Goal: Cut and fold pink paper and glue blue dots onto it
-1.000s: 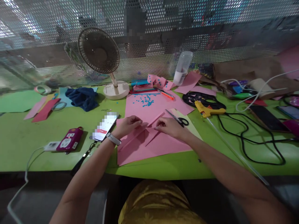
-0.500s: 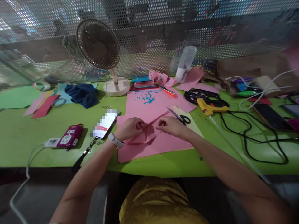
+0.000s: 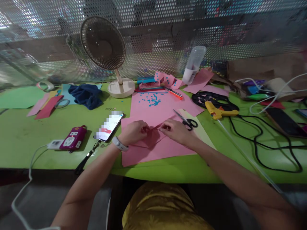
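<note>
Between my hands is a folded piece of pink paper (image 3: 153, 138), lying over larger pink sheets (image 3: 139, 157). My left hand (image 3: 136, 131) is closed, its fingers pinching the left part of the folded paper. On the other side my right hand (image 3: 174, 129) is closed too, thumb and fingertips pressed on the paper's right part. A white watch band (image 3: 120, 144) is on my left wrist. Just beyond my right hand lie scissors with black handles (image 3: 188, 121), partly on a pale yellow sheet (image 3: 200, 134). Small blue dots (image 3: 154, 100) are scattered on the pink paper farther back.
To the left lie a lit phone (image 3: 109, 126), a purple power bank (image 3: 73, 138) and a dark blue cloth (image 3: 85, 95). A fan (image 3: 121, 88) stands behind. On the right are a yellow glue gun (image 3: 220, 111), black cable (image 3: 257, 137), a clear bottle (image 3: 194, 65) and a dark phone (image 3: 285, 121).
My fingertips have shifted slightly on the folded paper, and its front flap now lies flatter. Both hands stay closed. The whole view has moved a little.
</note>
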A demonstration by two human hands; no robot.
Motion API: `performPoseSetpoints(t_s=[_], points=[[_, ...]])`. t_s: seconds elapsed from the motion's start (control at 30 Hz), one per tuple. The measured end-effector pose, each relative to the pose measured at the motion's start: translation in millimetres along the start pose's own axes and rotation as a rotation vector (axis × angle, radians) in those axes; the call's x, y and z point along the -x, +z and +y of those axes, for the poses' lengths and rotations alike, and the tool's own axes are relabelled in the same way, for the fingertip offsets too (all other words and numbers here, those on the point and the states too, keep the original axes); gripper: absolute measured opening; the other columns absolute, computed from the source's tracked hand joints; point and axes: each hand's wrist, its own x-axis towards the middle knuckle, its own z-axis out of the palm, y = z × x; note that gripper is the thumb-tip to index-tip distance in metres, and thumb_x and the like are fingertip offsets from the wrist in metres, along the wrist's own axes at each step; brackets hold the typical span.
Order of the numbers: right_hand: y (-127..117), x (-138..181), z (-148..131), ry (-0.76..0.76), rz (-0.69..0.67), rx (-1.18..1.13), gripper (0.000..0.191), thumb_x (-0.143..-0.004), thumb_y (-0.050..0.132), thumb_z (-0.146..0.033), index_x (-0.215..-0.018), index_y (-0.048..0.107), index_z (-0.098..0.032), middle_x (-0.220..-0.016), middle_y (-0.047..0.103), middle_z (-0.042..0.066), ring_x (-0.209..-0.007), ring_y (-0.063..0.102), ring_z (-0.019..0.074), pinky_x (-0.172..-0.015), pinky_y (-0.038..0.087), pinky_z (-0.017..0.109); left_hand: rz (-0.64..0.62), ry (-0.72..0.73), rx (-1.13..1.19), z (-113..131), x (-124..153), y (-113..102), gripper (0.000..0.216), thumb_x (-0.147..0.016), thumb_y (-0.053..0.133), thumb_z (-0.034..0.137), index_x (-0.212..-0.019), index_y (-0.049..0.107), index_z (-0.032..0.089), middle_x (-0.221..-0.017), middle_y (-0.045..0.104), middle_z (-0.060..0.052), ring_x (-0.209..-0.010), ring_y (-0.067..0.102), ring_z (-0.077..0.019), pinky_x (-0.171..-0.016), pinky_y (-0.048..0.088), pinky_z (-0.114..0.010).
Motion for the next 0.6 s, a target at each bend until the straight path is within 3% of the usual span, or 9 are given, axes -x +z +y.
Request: performPoseSetpoints(t_s=[0.13,0.23,0.37,0.5,0.6], points=[[-1,1,-1,-0.103,0.041,-0.043,0.008,-0.085,0.062,-0.023,-0.083,0.068,-0.018,-0.088,0.064,0.005,-0.079,0.059,0.0154,-0.070,0.044,0.027,0.010,-0.012,-0.021,-1,-1,-2,0.022,-0.078,0.055,0.014,-0.093,0.070,0.018,-0.092,0.070,-0.005,-0.082,0.063,-0.0185,-0.072,0.046,-0.028],[1,2,-3,-0.141,-0.068,-0.052,0.007,-0.085,0.062,-0.021,-0.087,0.068,-0.019,-0.090,0.064,0.005,-0.081,0.059,0.0158,-0.072,0.044,0.028,0.051,0.028,-0.042,2,0,-6,0.022,-0.082,0.054,0.014,-0.100,0.067,0.018,-0.097,0.068,-0.005,-0.083,0.062,-0.0173,-0.073,0.046,-0.028],[8,1,-1,-0.095,-0.153,-0.044,0.008,-0.084,0.061,-0.020,-0.090,0.067,-0.019,-0.091,0.063,0.004,-0.080,0.058,0.0157,-0.071,0.043,0.029,0.127,-0.003,-0.094,13,10,-5,0.017,-0.087,0.057,0.025,-0.100,0.061,0.016,-0.091,0.065,-0.006,-0.077,0.060,-0.0165,-0.068,0.045,-0.027],[11,0,1,-0.019,-0.163,-0.142,0.009,-0.084,0.062,-0.024,-0.091,0.066,-0.019,-0.093,0.065,0.004,-0.077,0.060,0.0139,-0.068,0.044,0.026,0.112,-0.090,-0.097,24,30,8,0.033,-0.087,0.057,0.048,-0.080,0.060,0.015,-0.081,0.061,-0.006,-0.071,0.058,-0.0179,-0.062,0.043,-0.029],[10,0,-3,0.032,-0.155,-0.187,0.011,-0.084,0.061,-0.026,-0.091,0.067,-0.018,-0.092,0.067,0.005,-0.077,0.061,0.0142,-0.067,0.045,0.026,0.120,-0.062,-0.044,26,38,18,0.023,-0.081,0.067,0.037,-0.084,0.061,0.015,-0.084,0.061,-0.006,-0.077,0.058,-0.0194,-0.066,0.045,-0.030]])
